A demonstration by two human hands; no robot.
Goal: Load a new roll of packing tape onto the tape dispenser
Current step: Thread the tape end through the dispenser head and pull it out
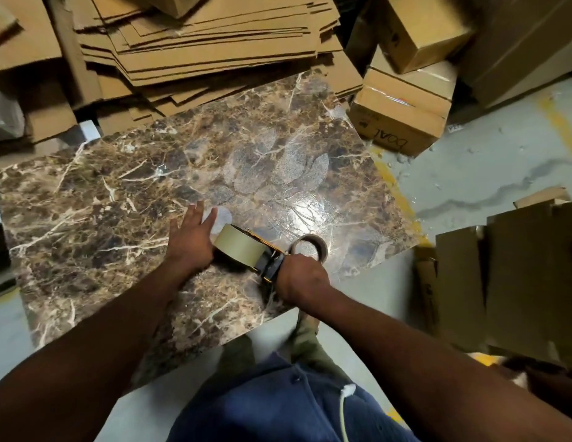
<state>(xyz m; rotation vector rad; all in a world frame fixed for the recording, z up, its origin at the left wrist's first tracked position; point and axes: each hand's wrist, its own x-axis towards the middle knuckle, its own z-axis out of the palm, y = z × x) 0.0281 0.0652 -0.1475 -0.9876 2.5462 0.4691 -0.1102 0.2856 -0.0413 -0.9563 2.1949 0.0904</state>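
The tape dispenser (272, 266) was gripped tight by the right hand (302, 279) on the marble surface (118, 218), the new roll (240, 248) was pushed on by the flat, unclenched left hand (190, 240), the empty core (308, 247) lay just behind, and threading seemed left.

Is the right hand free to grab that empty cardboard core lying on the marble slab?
Probably not yet: the right hand is closed around the tape dispenser. The empty core lies just beyond it, unobstructed, so letting go would suffice.
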